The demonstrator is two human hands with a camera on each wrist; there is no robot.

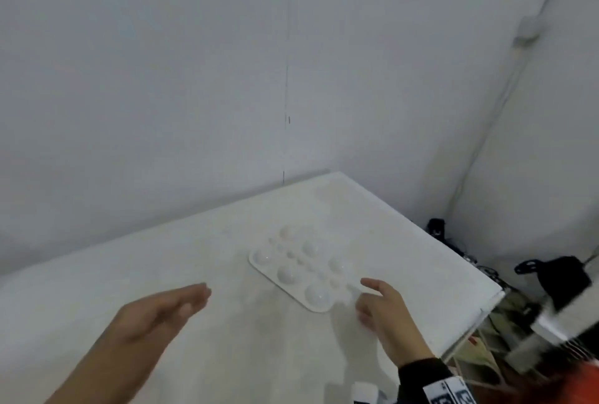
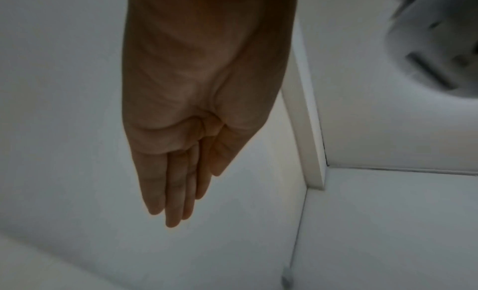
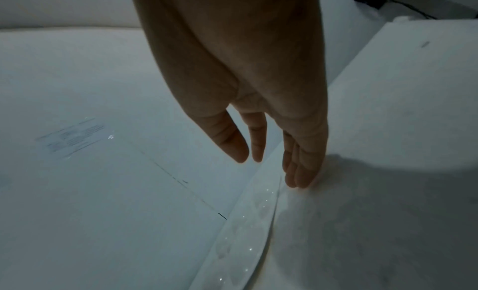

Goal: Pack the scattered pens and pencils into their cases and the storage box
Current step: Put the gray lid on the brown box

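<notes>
Zero pens, pencils, cases or storage box anywhere in these shots, so can't tell where the actual task stuff is, probably somewhere off camera. Only a white dimpled tray sitting on the white bench near the right edge. Left hand hovering over the bench, fingers straight and pressed together, holding nothing. Right hand just beside the tray's near corner, fingers loosely spread and relaxed, tips down close to the bench by the tray edge, also holding nothing. Looks like a reach toward the tray, maybe to shift it out of the way and free up packing room, but just a guess. Black clamp thing off past the bench edge on the right, blurry
</notes>
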